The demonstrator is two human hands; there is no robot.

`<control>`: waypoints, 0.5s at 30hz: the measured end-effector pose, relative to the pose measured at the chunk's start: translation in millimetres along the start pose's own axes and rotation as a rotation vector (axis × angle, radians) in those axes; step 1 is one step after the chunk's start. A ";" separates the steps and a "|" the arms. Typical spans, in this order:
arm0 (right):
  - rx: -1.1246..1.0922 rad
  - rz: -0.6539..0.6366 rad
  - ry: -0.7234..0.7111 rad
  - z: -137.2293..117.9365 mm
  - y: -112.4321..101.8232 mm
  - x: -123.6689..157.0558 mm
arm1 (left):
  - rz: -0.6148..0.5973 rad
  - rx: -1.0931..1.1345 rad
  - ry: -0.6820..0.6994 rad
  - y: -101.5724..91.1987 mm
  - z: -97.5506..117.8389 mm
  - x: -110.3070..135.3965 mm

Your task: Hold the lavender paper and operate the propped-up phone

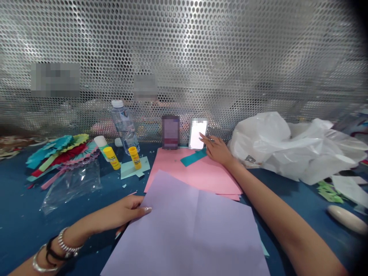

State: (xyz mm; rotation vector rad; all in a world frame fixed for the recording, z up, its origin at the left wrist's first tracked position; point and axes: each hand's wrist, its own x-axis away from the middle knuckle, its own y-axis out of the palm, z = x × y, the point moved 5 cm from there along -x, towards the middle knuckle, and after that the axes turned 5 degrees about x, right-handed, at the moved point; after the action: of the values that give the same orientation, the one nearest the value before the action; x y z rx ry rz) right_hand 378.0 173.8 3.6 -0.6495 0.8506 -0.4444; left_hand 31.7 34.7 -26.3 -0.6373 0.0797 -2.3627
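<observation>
A large sheet of lavender paper (pixel 178 230) with a crease down its middle lies tilted in front of me. My left hand (pixel 133 210) pinches its left edge, thumb on top and the other fingers partly hidden. Farther off, my right hand (pixel 217 147) reaches to a phone (pixel 197 135) with a bright white screen, the index fingertip at the screen and the fingers stretched out. Below that hand is a teal paper strip (pixel 192 157) on a stack of pink paper (pixel 172 170). A second, darker phone (pixel 171 133) stands to the left of the bright one.
On the left are folded paper fans (pixel 63 153), a clear plastic bag (pixel 73 184), a water bottle (pixel 125 128) and yellow glue sticks (pixel 135 158). A white plastic bag (pixel 287 142) and a beige oval object (pixel 346 218) lie right. A perforated metal panel (pixel 184 57) rises behind.
</observation>
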 end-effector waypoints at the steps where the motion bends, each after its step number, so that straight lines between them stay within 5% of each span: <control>1: 0.001 -0.003 0.008 0.4 0.3 -0.2 | -0.003 -0.007 -0.014 0.3 0.2 0.0; 15: -0.050 -0.027 0.044 2.9 4.9 -0.1 | 0.008 -0.009 -0.042 1.7 0.7 0.1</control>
State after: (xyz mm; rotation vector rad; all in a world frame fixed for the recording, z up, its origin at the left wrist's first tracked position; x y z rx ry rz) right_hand 380.8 178.4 1.8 -0.7006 0.8975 -0.4644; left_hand 33.0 33.4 -26.0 -0.6893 0.0739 -2.3418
